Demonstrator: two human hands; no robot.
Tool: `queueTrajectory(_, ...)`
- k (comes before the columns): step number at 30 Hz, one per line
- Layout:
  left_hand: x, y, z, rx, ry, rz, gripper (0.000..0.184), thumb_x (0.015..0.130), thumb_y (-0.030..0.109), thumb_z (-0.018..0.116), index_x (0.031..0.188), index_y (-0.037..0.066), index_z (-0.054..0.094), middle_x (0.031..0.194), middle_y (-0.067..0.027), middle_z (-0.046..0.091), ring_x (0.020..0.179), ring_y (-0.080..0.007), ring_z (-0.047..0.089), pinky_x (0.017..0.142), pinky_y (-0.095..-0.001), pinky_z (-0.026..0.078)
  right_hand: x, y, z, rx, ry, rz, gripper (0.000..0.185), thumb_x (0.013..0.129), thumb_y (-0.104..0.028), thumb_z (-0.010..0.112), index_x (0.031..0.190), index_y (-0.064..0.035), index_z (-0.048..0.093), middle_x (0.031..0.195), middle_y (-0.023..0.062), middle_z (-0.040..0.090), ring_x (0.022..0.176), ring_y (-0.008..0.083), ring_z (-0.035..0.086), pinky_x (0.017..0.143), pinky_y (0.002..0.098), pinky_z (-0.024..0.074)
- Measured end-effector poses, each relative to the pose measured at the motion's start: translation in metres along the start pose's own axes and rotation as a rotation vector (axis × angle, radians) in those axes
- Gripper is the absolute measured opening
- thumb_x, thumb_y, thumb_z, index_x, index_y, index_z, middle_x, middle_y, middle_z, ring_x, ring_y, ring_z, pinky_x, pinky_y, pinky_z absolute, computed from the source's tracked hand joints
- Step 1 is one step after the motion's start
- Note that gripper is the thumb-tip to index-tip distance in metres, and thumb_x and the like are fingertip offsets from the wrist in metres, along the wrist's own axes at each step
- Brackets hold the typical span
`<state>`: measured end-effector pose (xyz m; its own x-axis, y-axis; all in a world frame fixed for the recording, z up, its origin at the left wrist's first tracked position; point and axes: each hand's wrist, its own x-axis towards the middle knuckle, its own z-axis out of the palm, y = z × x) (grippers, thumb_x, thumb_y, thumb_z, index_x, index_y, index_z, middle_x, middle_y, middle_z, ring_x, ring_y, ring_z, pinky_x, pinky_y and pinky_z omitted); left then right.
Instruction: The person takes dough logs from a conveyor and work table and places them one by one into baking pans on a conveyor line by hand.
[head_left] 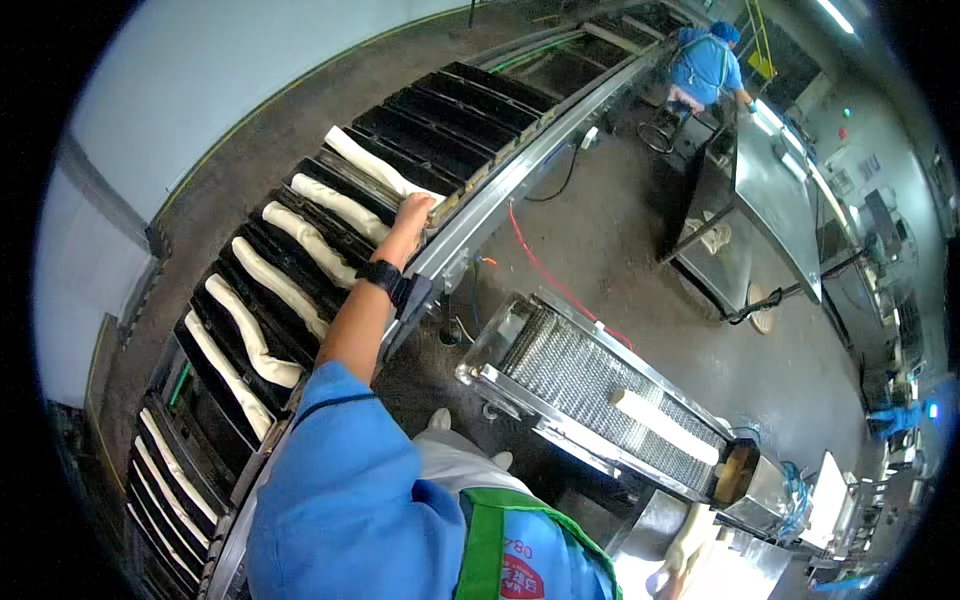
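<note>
My left hand point(413, 212), with a black watch on its wrist, is closed on the near end of a long pale dough strip point(370, 160). That strip lies along a black slatted tray of the conveyor point(440, 110). Beside it, several more dough strips point(282, 277) rest in their own slots, some of them wavy. At the bottom edge, what looks like my right hand point(657, 582) shows only in part, close to more dough point(690, 540) on a bright metal surface. Its fingers cannot be made out.
A metal mesh belt point(590, 385) carries one dough roll point(665, 425) toward a metal box point(740, 475). Thinner strips point(178, 465) lie in slots at lower left. A red hose point(545, 265) crosses the wet floor. A co-worker point(705, 65) stands by a steel table point(775, 190).
</note>
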<state>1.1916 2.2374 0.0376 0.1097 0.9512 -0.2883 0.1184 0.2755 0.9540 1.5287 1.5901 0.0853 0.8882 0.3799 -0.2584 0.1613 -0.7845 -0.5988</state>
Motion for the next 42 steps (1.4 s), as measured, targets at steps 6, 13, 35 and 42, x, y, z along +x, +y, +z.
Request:
queueTrajectory(6, 0.014, -0.048, -0.007, 0.576, 0.075, 0.332, 0.030, 0.073, 0.024, 0.052, 0.101, 0.012, 0.052, 0.109, -0.0085, 0.045, 0.104, -0.0305, 0.037, 0.087, -0.0399, 0.030, 0.017, -0.135, -0.013, 0.159, -0.051, -0.171, 0.064, 0.060, -0.049, 0.060, 0.103, -0.0031, 0.050, 0.102, 0.0179, 0.046, 0.094, 0.0294, 0.045, 0.080, 0.0419, 0.0352)
queueTrajectory(13, -0.034, -0.036, 0.005, 0.649, 0.033, 0.466, 0.028, 0.075, 0.020, 0.053, 0.102, 0.011, 0.051, 0.114, -0.0100, 0.040, 0.111, -0.0276, 0.031, 0.092, -0.0360, 0.025, 0.038, -0.343, 0.030, 0.401, -0.179, -0.369, 0.066, 0.070, -0.048, 0.053, 0.111, 0.0019, 0.044, 0.100, 0.0147, 0.051, 0.090, 0.0219, 0.049, 0.077, 0.0313, 0.0386)
queueTrajectory(35, 0.036, -0.020, -0.015, 1.242, 0.384, 0.223, 0.029, 0.073, 0.029, 0.052, 0.096, 0.012, 0.055, 0.103, -0.0101, 0.051, 0.106, -0.0282, 0.036, 0.089, -0.0514, 0.022, 0.337, -0.348, 0.336, -0.842, -0.584, -1.328, 0.036, 0.066, -0.029, 0.062, 0.088, -0.0028, 0.052, 0.083, 0.0172, 0.056, 0.081, 0.0340, 0.052, 0.071, 0.0395, 0.0416)
queueTrajectory(42, 0.084, -0.012, -0.020, 1.284, 0.363, -0.046, 0.031, 0.075, 0.028, 0.049, 0.095, 0.006, 0.057, 0.098, -0.0118, 0.054, 0.101, -0.0319, 0.040, 0.088, -0.0478, 0.028, 0.331, -0.204, 0.239, -1.095, -0.425, -0.613, 0.068, 0.056, -0.026, 0.068, 0.113, -0.0079, 0.036, 0.114, 0.0132, 0.039, 0.108, 0.0309, 0.038, 0.085, 0.0523, 0.0311)
